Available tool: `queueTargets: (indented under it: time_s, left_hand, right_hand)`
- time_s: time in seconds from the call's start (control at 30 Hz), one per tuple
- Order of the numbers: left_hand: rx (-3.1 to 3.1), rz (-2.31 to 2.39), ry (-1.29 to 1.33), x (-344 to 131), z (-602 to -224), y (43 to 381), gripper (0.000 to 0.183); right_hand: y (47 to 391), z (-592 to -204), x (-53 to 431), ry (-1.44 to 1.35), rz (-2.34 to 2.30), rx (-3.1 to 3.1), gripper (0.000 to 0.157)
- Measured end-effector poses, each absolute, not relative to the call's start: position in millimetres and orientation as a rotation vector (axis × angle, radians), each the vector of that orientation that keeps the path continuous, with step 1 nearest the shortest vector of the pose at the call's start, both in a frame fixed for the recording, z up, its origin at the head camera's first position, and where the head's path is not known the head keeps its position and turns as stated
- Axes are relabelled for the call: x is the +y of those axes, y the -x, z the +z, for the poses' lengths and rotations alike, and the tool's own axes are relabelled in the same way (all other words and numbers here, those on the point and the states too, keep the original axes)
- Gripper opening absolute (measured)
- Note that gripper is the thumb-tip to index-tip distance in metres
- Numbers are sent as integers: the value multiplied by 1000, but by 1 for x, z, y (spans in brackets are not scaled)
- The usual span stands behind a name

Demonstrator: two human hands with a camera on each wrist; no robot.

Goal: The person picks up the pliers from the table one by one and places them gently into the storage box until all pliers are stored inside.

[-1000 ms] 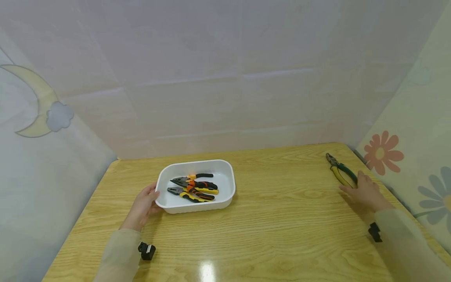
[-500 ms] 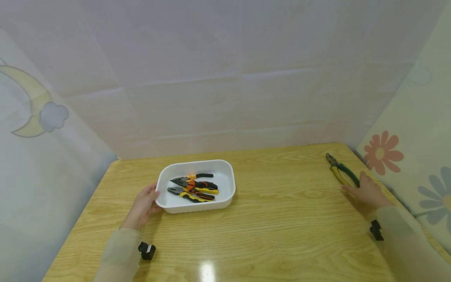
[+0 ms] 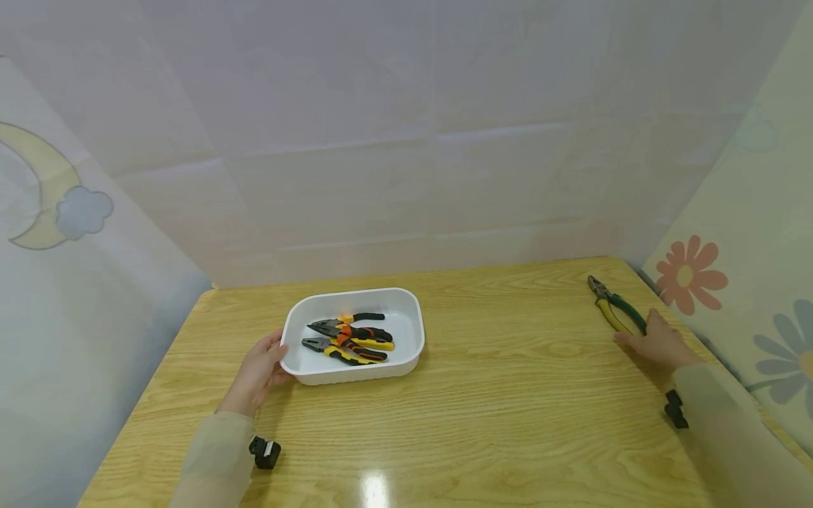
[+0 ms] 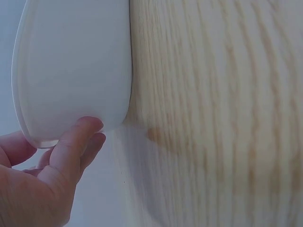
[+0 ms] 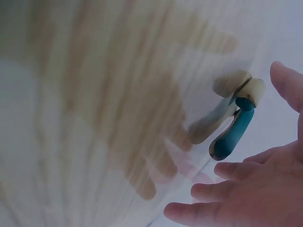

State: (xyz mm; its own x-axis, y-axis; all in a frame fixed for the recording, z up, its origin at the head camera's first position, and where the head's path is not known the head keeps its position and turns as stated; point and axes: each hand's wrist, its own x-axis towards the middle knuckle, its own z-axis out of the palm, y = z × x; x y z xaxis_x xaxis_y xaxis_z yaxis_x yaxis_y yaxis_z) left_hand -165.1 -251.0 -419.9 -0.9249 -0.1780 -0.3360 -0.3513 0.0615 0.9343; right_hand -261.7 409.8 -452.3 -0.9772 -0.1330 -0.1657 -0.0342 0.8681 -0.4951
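My left hand [image 3: 257,367] holds the left end of a white plastic tray [image 3: 356,375]. In the left wrist view its fingertips press the outer wall of the tray [image 4: 78,61], with the thumb up at the rim. Inside the tray lie several pliers [image 3: 365,333] with black, orange and yellow handles, overlapping one another. At the far right, a pair of pliers [image 3: 627,308] with one green and one yellow handle lies on the table, its handles spread. My right hand [image 3: 657,346] is at those handle ends. The right wrist view shows its fingers [image 5: 208,191] straight and spread around the handle ends.
The wooden table [image 3: 495,395] ends near the right hand, beside a flower-printed cloth [image 3: 784,296]. A pale cloth backdrop [image 3: 406,197] stands along the back edge, and another hangs at the left. Small black cameras [image 3: 265,451] sit at both wrists.
My right hand has drawn back very slightly from the green and yellow pliers. The left cloth with the moon print has shifted left. My left hand and the tray have stayed put.
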Motion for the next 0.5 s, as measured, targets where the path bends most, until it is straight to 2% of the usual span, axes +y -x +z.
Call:
queueTargets:
  time_s: [0.5]
  left_hand:
    - [2202, 1980, 554, -251, -420, 165, 53]
  right_hand:
    - [270, -455, 416, 82, -644, 2792, 105]
